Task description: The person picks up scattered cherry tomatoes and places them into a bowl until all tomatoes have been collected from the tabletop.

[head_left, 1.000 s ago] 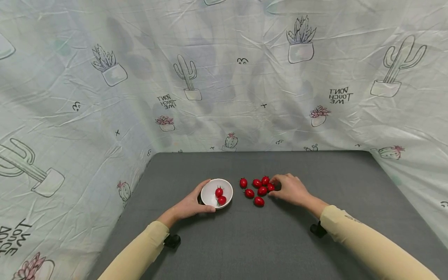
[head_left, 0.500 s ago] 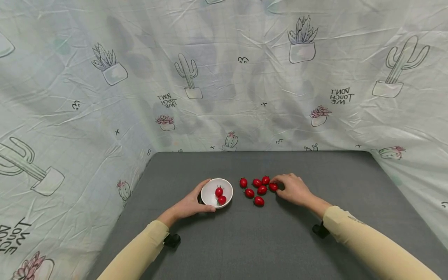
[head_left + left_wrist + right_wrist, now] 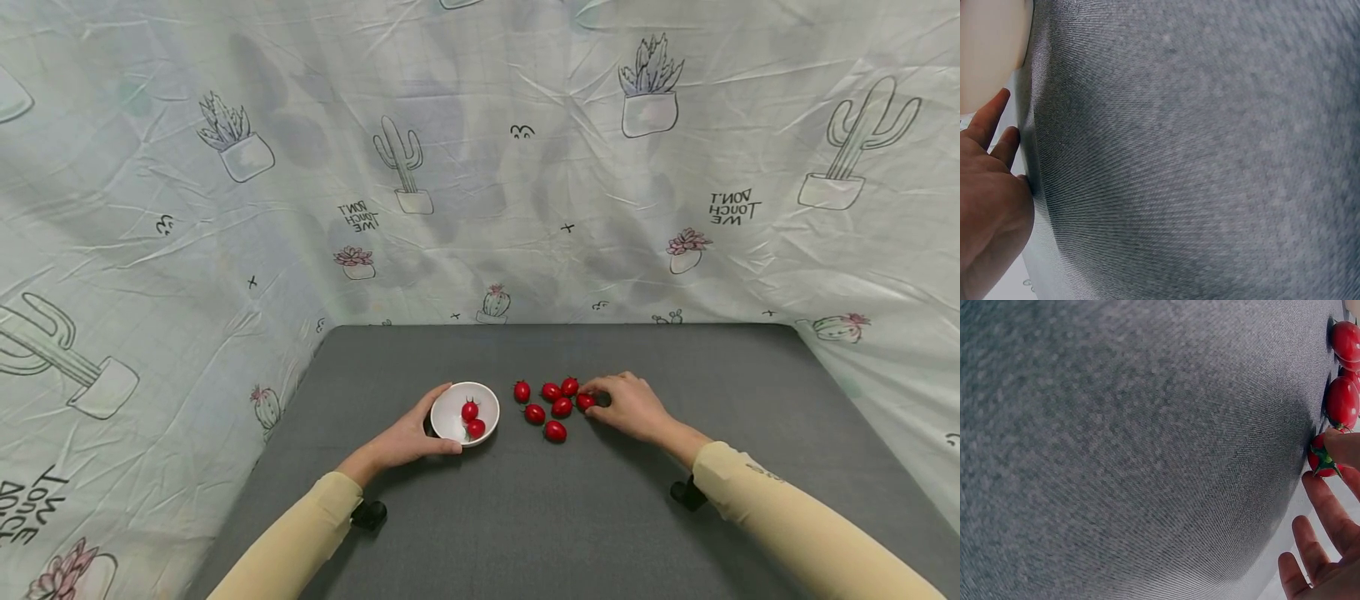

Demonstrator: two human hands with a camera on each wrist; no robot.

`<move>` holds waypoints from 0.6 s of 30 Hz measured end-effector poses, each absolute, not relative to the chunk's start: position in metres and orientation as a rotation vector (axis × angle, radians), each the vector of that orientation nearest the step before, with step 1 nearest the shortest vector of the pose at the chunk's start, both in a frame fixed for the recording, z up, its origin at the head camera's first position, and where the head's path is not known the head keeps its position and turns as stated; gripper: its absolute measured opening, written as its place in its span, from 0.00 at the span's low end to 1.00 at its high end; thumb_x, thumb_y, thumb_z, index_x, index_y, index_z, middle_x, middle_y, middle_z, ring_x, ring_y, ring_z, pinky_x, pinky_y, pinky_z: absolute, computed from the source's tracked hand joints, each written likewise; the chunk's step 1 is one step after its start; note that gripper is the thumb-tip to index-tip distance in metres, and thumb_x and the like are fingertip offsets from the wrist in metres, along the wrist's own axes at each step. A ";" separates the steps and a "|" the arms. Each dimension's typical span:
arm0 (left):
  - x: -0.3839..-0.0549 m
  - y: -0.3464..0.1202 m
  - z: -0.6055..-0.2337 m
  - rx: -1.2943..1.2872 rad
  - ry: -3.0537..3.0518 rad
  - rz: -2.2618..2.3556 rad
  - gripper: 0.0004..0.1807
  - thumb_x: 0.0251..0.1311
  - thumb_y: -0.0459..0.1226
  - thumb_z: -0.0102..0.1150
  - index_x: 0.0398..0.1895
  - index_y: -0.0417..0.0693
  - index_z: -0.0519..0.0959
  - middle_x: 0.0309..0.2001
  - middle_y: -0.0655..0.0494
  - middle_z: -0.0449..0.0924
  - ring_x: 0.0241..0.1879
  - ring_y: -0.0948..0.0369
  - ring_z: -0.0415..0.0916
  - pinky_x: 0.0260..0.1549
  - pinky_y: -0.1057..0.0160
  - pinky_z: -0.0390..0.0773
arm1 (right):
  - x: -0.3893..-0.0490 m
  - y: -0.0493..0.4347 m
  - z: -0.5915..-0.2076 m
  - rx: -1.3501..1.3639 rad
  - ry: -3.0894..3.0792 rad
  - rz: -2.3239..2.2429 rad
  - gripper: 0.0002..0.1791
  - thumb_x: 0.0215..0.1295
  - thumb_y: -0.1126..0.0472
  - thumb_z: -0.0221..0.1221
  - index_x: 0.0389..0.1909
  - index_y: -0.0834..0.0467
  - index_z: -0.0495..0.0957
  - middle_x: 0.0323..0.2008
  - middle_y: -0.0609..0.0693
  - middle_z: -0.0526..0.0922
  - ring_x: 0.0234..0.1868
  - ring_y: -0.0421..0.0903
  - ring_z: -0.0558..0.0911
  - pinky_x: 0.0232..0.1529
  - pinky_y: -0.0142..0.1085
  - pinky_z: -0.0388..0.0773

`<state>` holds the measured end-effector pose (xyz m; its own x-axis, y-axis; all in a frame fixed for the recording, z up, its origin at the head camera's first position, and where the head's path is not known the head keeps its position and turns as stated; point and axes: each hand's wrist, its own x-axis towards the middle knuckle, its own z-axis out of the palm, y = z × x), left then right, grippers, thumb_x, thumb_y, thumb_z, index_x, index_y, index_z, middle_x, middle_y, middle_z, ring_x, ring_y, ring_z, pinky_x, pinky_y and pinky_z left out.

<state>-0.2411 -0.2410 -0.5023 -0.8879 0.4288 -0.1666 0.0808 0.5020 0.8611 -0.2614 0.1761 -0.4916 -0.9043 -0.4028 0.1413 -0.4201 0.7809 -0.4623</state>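
My left hand (image 3: 405, 437) holds the side of a small white bowl (image 3: 447, 423), thumb at the near rim and fingers at the far side. Inside the bowl lie two red cherry tomatoes (image 3: 469, 411). In the left wrist view, the bowl (image 3: 988, 53) shows only partly, at the upper left corner. To the right, my right hand (image 3: 630, 408) pinches a cherry tomato (image 3: 585, 402) at the right end of a loose group, thumb against it. Its green stem end faces the right wrist camera, and the tomato (image 3: 1315, 464) is close to the table surface.
Several more cherry tomatoes (image 3: 561, 407) lie loose on the dark grey table (image 3: 480, 533) between the bowl and my right hand. A pale curtain (image 3: 465, 167) printed with cactus drawings hangs behind the table and along its sides.
The tomato at my right hand has shifted slightly right, away from its neighbours, and my right hand moved a little right with it. The left hand and bowl stay in place.
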 end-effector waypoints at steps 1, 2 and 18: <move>-0.241 -0.241 -0.502 0.425 2.391 1.342 0.59 0.51 0.51 0.80 0.82 0.68 0.50 0.77 0.58 0.54 0.73 0.55 0.56 0.68 0.42 0.58 | -0.262 0.176 -0.492 0.677 -2.935 0.778 0.17 0.63 0.57 0.71 0.53 0.53 0.86 0.48 0.51 0.87 0.52 0.60 0.78 0.53 0.63 0.69; -0.241 -0.241 -0.502 0.425 2.391 1.341 0.59 0.51 0.51 0.80 0.82 0.68 0.50 0.77 0.58 0.54 0.73 0.55 0.56 0.68 0.42 0.58 | -0.262 0.176 -0.492 0.677 -2.938 0.781 0.17 0.63 0.57 0.71 0.53 0.53 0.86 0.48 0.51 0.87 0.52 0.59 0.78 0.53 0.63 0.68; -0.240 -0.240 -0.501 0.438 2.387 1.336 0.59 0.53 0.50 0.79 0.83 0.64 0.49 0.78 0.55 0.54 0.73 0.53 0.56 0.68 0.41 0.58 | -0.262 0.180 -0.483 0.643 -2.923 0.823 0.17 0.63 0.60 0.70 0.53 0.54 0.86 0.45 0.48 0.87 0.51 0.58 0.76 0.55 0.63 0.67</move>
